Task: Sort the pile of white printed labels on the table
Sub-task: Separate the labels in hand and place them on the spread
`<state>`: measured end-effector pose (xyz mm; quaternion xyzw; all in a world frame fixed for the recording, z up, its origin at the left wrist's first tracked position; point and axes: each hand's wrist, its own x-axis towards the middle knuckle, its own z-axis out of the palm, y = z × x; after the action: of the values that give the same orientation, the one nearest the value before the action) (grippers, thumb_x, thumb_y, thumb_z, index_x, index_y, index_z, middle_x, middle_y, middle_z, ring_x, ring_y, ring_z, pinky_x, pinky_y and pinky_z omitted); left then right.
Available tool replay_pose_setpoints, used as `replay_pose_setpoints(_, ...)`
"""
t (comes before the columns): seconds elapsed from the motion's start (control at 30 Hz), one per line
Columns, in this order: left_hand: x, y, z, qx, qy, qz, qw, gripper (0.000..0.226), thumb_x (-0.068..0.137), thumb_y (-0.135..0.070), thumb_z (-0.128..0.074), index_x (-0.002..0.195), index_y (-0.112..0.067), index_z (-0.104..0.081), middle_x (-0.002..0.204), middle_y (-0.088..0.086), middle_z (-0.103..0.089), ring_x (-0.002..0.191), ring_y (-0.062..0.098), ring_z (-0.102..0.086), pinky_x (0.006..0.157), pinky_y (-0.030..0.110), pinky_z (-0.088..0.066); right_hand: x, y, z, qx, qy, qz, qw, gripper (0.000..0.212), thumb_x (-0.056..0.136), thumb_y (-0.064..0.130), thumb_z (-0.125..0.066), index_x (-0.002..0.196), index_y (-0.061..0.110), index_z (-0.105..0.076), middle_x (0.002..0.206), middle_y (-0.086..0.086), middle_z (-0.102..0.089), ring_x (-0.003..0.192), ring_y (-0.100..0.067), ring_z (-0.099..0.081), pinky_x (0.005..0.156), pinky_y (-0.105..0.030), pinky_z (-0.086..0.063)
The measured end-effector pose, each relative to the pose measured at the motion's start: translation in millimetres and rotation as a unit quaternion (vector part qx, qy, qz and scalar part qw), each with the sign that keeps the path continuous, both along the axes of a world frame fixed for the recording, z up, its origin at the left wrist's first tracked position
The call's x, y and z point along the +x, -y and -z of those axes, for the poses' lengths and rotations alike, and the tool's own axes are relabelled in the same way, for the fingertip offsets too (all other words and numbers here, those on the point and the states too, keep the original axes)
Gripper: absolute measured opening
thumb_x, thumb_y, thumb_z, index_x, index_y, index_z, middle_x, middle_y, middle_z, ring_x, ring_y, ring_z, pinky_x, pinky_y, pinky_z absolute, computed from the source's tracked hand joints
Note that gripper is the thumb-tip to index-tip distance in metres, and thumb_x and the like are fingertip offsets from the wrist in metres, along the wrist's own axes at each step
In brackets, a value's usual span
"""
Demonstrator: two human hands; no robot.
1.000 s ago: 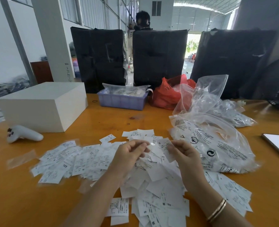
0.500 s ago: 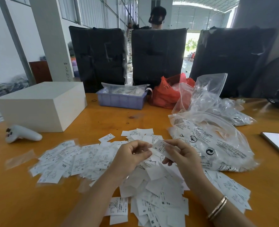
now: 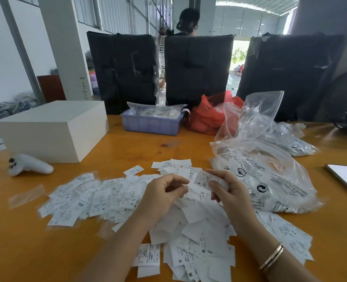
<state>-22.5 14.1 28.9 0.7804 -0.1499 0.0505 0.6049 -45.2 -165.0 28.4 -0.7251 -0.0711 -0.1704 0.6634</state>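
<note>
One head-worn wide-angle view — looking forward and down, close over the counter (image 3: 127, 151) — no second view.

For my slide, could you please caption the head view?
Right hand holds a white printed label above the scattered label pile on the orange table.
</note>
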Motion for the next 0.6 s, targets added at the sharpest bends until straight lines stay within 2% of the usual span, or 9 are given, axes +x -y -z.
replay_pose_setpoints(0.17, 0.9, 0.1, -1.3, -0.051, 0.029, -0.022, 0.998, 0.018, 0.085, -0.01, -0.07, 0.089, -0.027, -0.068, 0.079, -0.01, -0.074, 0.075, 0.006, -0.07, 0.067, 0.013, -0.052, 0.0, -4.1, 3.2, 0.058, -0.018, -0.023, 0.998, 0.024, 0.087, 0.004, -0.062, 0.102, 0.023, -0.067, 0.064, 0.001, -0.064, 0.055, -0.009, -0.057, 0.053, -0.018, -0.047)
replay_pose_setpoints(0.37, 1.8, -3.5, -1.2, -0.074, 0.058, -0.041, 0.995, 0.015, 0.088, -0.01, -0.065, 0.091, -0.025, -0.067, 0.081, -0.01, -0.075, 0.077, 0.007, -0.07, 0.067, 0.014, -0.053, 0.0, -4.1, 4.6, 0.142, -0.057, -0.056, 0.987, 0.024, 0.087, 0.003, -0.06, 0.105, 0.017, -0.067, 0.06, -0.002, -0.061, 0.056, -0.014, -0.056, 0.055, -0.025, -0.048)
replay_pose_setpoints(0.6, 1.4, -3.6, -1.6, -0.057, 0.09, -0.047, 0.993, 0.016, 0.088, -0.013, -0.065, 0.091, -0.028, -0.066, 0.082, -0.013, -0.074, 0.078, 0.006, -0.07, 0.069, 0.015, -0.054, -2.3, -6.7, 4.2, 0.11, -0.072, -0.085, 0.988, 0.021, 0.088, 0.002, -0.061, 0.1, 0.017, -0.069, 0.057, -0.006, -0.058, 0.051, -0.014, -0.054, 0.05, -0.021, -0.046)
